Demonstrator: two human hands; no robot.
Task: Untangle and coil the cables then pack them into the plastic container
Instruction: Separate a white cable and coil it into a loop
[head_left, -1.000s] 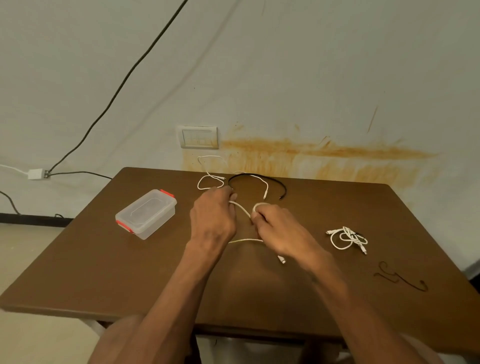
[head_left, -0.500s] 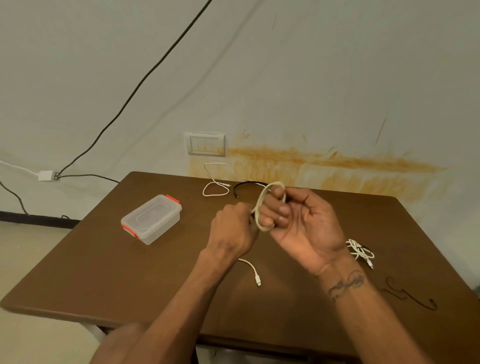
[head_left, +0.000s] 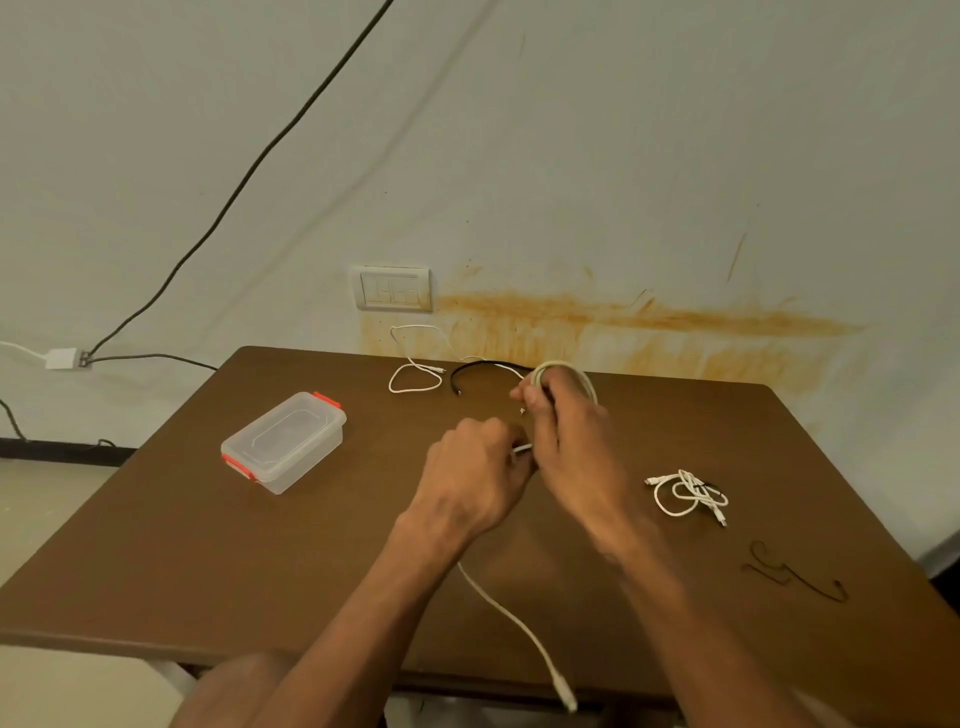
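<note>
Above the middle of the brown table (head_left: 260, 561), my right hand (head_left: 566, 431) has a white cable (head_left: 519, 623) looped around its fingers. My left hand (head_left: 478, 478) pinches the same cable close beside it; the loose end trails under my left forearm to the table's near edge. A clear plastic container (head_left: 283, 441) with red clips stands lid-on at the left. A coiled white cable bundle (head_left: 688, 493) lies to the right. A thin white cable (head_left: 415, 384) and a black cable (head_left: 483, 366) lie at the far edge.
A dark thin cable (head_left: 795, 574) lies at the table's right near corner. A wall switch plate (head_left: 393, 288) sits behind the table, and a black wire (head_left: 234, 192) runs up the wall from a white junction box (head_left: 62, 358) at the left.
My right hand has turned palm-down with the loops still around its fingers. My left hand dropped lower along the cable, and the loose end now trails to the table's near edge.
</note>
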